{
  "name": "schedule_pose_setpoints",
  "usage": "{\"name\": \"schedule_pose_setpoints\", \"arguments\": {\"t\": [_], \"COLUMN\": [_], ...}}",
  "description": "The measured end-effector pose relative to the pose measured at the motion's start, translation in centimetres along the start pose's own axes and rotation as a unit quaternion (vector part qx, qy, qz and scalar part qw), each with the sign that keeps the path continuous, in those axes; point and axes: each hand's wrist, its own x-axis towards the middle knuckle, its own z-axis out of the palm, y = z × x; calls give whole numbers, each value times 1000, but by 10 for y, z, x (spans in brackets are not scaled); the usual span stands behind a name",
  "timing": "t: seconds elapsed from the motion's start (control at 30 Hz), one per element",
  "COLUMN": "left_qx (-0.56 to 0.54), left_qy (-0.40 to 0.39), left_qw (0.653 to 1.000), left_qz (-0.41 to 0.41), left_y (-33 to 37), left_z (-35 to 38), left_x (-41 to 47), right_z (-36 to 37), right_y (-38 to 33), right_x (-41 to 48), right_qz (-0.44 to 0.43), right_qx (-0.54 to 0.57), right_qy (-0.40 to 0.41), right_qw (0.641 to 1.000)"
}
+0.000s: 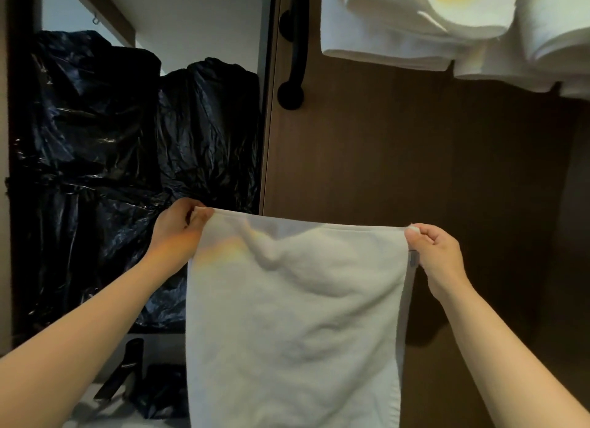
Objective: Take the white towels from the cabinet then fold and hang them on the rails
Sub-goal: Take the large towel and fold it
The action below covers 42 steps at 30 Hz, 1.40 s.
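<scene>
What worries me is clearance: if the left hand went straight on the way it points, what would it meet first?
Likely the black plastic bags. The left hand, pinching a corner of the white towel, points up toward them. Depth is unclear, so the gap cannot be judged.

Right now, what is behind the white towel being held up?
Around the towel you see a brown wooden panel and shiny black bags running behind its left edge. Whatever sits straight behind the cloth is covered.
</scene>
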Motion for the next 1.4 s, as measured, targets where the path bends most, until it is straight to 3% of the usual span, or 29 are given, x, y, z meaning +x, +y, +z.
{"name": "schedule_pose_setpoints", "arguments": {"t": [0.17, 0.5, 0.73, 0.83, 1.0, 1.1, 1.4], "left_qx": [-11, -21, -131, -129, 31, 76, 6], "left_qy": [24, 7, 57, 59, -71, -90, -86], "left_qw": [999, 999, 990, 990, 996, 991, 989], "left_qz": [28, 23, 1, -18, -37, -66, -121], "left_y": [2, -3, 20, 19, -18, -33, -30], "left_z": [1, 7, -6, -7, 22, 38, 56], "left_x": [-5, -23, -40, -35, -41, -63, -85], "right_z": [7, 5, -5, -8, -4, -4, -10], "right_y": [-3, 0, -12, -11, 40, 72, 98], "right_x": [2, -12, -32, -29, -21, -29, -45], "right_qz": [-3, -82, -168, -152, -71, -52, -2], "right_qx": [-21, -78, -16, 6, -189, -285, -235], "right_qy": [75, 74, 119, 129, 58, 30, 19], "right_qw": [997, 991, 978, 980, 978, 957, 972]}}
